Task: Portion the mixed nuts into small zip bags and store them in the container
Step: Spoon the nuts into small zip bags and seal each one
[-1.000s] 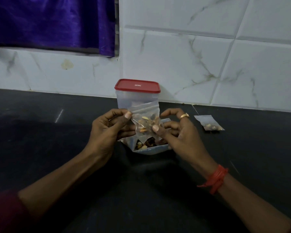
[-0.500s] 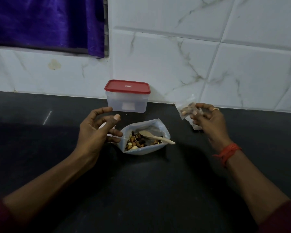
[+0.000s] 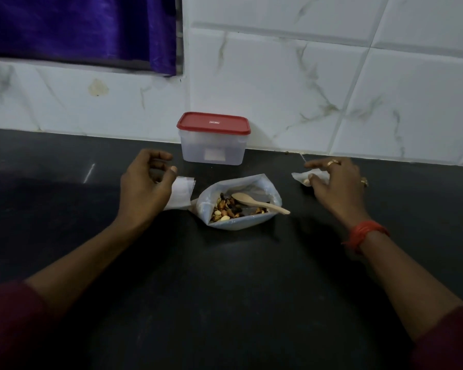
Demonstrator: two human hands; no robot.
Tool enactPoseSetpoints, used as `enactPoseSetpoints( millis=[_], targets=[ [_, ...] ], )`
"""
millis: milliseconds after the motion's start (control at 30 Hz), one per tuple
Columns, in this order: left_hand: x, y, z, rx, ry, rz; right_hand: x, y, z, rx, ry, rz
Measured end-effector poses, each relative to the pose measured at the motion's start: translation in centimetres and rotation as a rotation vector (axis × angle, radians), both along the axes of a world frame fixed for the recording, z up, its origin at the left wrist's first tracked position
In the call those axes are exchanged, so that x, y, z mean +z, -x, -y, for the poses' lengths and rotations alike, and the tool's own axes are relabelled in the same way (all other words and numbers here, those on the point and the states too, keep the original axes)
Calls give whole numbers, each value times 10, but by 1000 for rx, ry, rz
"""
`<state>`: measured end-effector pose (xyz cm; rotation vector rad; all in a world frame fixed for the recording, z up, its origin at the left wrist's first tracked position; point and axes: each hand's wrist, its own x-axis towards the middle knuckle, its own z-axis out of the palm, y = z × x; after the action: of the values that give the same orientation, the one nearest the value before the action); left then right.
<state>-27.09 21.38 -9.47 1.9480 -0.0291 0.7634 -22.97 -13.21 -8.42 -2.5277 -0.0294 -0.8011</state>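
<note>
The surface [image 3: 225, 289] was dark, smooth and nearly black, and met a white tiled wall [image 3: 305, 89] at the back. A clear container [image 3: 211, 148] with a red lid [image 3: 213, 123] stood on it, close against that wall. In front of the container, near the middle, a bag of nuts [image 3: 238, 225] sat with its mouth open. Just left of it lay flat empty zip bags [image 3: 183, 190], partly hidden by the left hand [image 3: 142, 190]. Well to the right lay a small filled bag [image 3: 301, 177], partly under the right hand [image 3: 337, 185].
</note>
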Motion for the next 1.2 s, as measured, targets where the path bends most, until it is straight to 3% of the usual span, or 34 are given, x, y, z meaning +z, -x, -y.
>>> enactPoseSetpoints(
  millis=[133,200,433,567,767,867,967,1067,1200],
  targets=[
    [-6,-10,-18,52,-470,-244,6,18,-33,203,60,130],
    [-4,-10,-18,16,-589,-394,8,27,-46,297,139,143],
    [17,-6,-27,-124,-573,-608,2,35,-61,446,287,65],
    [19,-4,-32,-171,-664,-555,1,36,-61,410,309,61],
    [12,-10,-43,-210,-467,-434,6,40,-63,432,287,59],
    [7,-10,-39,-129,-373,-277,5,42,-67,459,245,96],
    [11,-4,-27,-79,-132,-88,6,43,-71,495,166,150],
    [21,3,-14,-230,159,-7,9,48,-77,543,19,153],
    [27,15,7,-472,484,-107,11,54,-87,576,-219,-27]
  ],
)
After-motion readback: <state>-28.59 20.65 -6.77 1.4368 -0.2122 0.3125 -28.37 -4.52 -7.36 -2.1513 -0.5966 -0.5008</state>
